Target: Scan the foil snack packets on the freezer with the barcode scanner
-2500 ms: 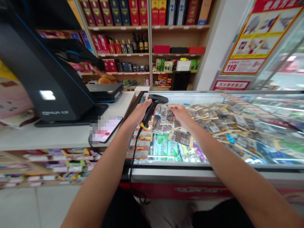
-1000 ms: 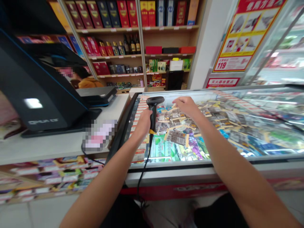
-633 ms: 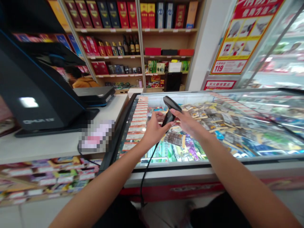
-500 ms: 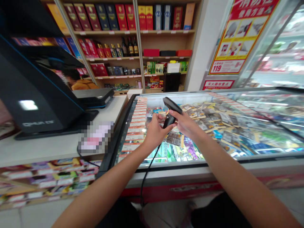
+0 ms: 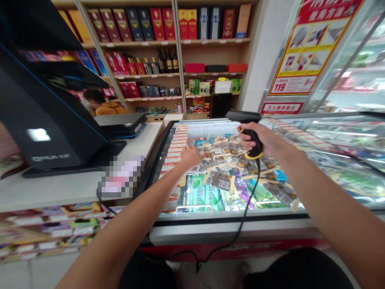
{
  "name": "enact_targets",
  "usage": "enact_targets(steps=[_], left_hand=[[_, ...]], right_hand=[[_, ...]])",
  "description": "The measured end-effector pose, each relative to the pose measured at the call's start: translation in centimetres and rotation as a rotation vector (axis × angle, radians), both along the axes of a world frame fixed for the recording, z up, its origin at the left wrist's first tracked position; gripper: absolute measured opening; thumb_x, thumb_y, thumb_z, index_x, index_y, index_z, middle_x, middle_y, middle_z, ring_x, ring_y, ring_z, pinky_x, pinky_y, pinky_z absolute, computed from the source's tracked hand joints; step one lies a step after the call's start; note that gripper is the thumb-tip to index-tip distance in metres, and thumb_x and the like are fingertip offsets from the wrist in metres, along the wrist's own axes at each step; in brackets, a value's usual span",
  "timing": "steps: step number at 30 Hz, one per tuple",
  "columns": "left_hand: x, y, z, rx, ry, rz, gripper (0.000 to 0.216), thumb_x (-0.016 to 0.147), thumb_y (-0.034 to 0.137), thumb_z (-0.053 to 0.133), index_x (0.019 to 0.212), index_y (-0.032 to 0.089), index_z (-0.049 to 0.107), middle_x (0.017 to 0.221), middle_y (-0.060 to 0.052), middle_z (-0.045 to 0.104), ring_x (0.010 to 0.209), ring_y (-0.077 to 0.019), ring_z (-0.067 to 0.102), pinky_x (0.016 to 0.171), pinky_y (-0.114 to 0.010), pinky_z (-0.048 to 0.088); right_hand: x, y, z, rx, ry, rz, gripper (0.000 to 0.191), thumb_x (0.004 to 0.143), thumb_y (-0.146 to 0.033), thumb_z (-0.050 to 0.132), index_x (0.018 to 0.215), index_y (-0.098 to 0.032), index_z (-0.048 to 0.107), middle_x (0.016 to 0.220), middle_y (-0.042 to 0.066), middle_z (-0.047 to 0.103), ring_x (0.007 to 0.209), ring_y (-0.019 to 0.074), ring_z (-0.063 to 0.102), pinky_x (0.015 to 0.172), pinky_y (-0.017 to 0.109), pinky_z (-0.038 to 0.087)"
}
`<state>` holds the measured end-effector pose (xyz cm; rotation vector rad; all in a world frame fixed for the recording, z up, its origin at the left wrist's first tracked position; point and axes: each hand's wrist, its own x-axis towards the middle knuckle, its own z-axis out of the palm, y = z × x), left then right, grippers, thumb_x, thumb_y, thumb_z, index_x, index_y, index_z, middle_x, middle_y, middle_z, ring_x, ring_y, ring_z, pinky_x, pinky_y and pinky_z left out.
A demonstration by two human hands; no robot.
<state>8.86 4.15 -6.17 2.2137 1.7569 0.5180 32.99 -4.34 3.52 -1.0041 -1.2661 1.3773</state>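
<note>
My left hand (image 5: 190, 155) lies flat, fingers spread, on the smooth glass lid (image 5: 300, 176) over crinkly foil packets (image 5: 222, 160). Rightward, my right hand (image 5: 259, 138) is wrapped tight around the matte black, pistol-shaped scanner (image 5: 247, 127), its cord (image 5: 240, 224) dangling.

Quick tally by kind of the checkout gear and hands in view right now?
Hands: 2, left hand and right hand
Barcode scanners: 1, scanner
Register terminals: 1, terminal
Phones: 1, phone
Total: 5
</note>
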Motion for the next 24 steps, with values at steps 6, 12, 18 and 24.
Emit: enact_targets(steps=[6,12,18,24], left_hand=[[-0.9,1.9,0.2,-0.021,-0.022,-0.178,0.065,0.086,0.037,0.071,0.145,0.018,0.049,0.15,-0.018,0.056,0.139,-0.0341,0.053,0.113,-0.045,0.043],[-6.6,2.6,3.5,-0.021,0.08,-0.661,0.078,0.079,0.016,0.068,0.153,0.027,0.049,0.155,-0.009,0.055,0.139,-0.0271,0.055,0.115,-0.037,0.041],[-7.5,2.8,5.0,-0.125,0.178,-0.715,0.078,0.074,0.013,0.067,0.15,0.024,0.056,0.145,-0.006,0.065,0.126,-0.0241,0.064,0.108,-0.031,0.045],[-7.5,2.6,5.3,-0.107,0.215,-0.702,0.07,0.077,0.021,0.069,0.147,0.024,0.061,0.138,-0.006,0.069,0.12,-0.0233,0.067,0.106,-0.031,0.046]], right_hand=[[0.8,-0.2,-1.8,0.157,-0.818,0.071,0.032,0.076,-0.046,0.076,0.072,-0.02,0.058,0.053,-0.002,0.054,0.047,0.0129,0.047,0.047,0.027,0.036],[1.9,-1.3,-3.2,0.364,-1.082,0.19,0.019,0.076,-0.037,0.066,0.084,-0.019,0.069,0.08,0.004,0.073,0.072,0.022,0.065,0.065,0.031,0.05],[0.3,-2.1,-3.9,0.5,-1.203,0.246,0.011,0.076,-0.028,0.064,0.084,-0.02,0.069,0.074,0.002,0.072,0.066,0.0185,0.065,0.062,0.027,0.044],[-0.4,-2.4,-3.9,0.567,-1.254,0.196,0.016,0.079,-0.031,0.066,0.089,-0.021,0.072,0.074,0.002,0.073,0.067,0.0188,0.066,0.062,0.027,0.043]])
